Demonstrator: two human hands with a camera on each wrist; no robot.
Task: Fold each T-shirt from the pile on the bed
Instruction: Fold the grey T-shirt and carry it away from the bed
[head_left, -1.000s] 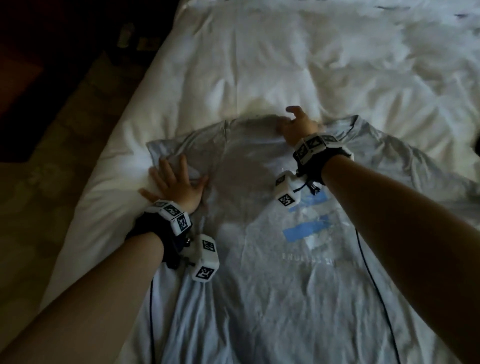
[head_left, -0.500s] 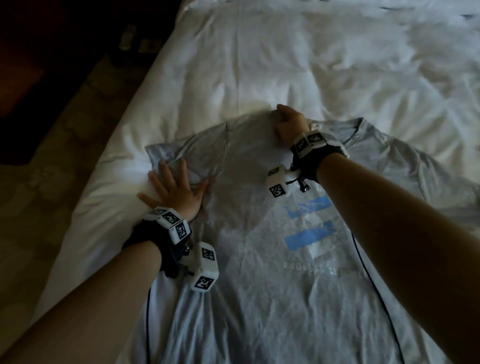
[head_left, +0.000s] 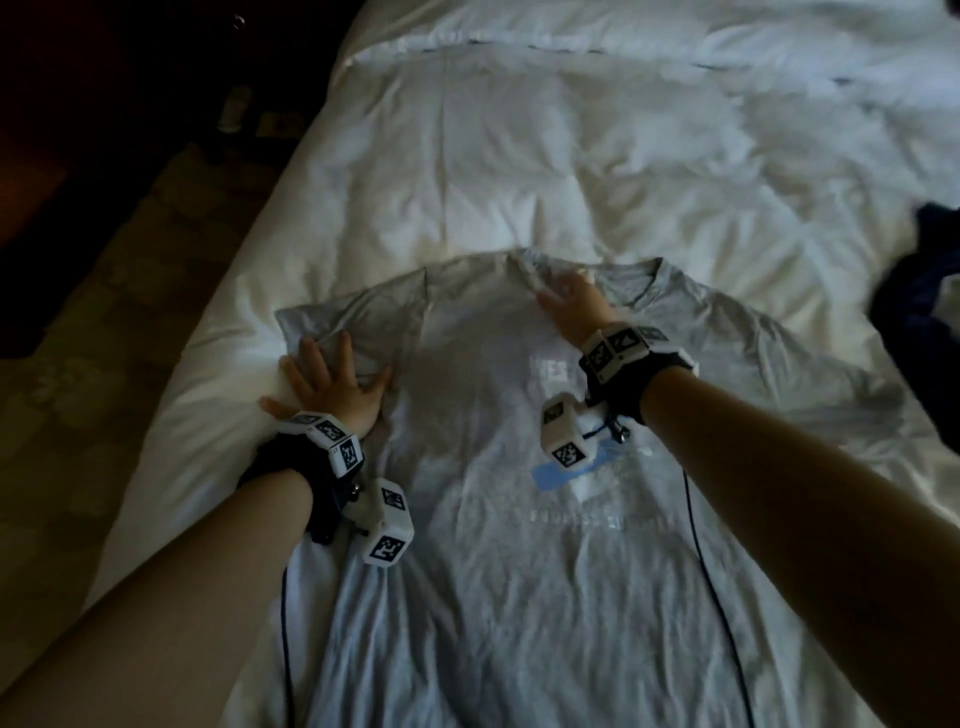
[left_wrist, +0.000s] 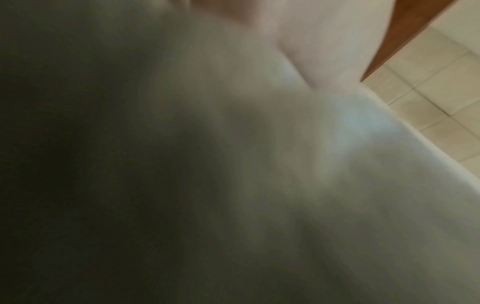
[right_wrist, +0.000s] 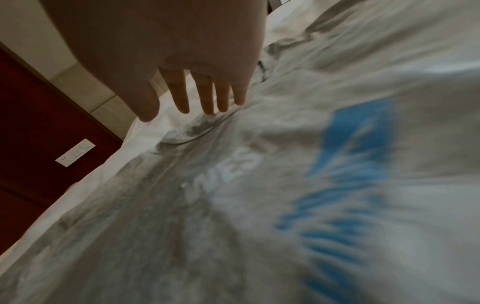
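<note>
Grey T-shirt (head_left: 519, 545) lies face up on the white bed (head_left: 519, 171), collar pointing toward 12 o'clock, its blue print and pale lettering showing on the chest. The left hand (head_left: 332, 387) rests flat at about 9 o'clock on the shirt's sleeve (head_left: 358, 322), fingers (head_left: 311, 358) spread wide and straight; I'd say it is pinning that side down so the cloth cannot slide while the other hand works. The right hand (head_left: 571, 304) sits near the collar (head_left: 597, 280) at 12 o'clock, and the right wrist view shows its fingers (right_wrist: 205, 96) extended and slightly apart, tips touching the fabric, gripping nothing. That looks like smoothing the neckline flat before any fold is made. The left wrist view is too blurred to add anything. A dark heap of clothing (head_left: 919, 291) sits at 3 o'clock, well apart from the shirt, presumably the pile waiting its turn. No fold is visible yet, so the task seems barely begun.
</note>
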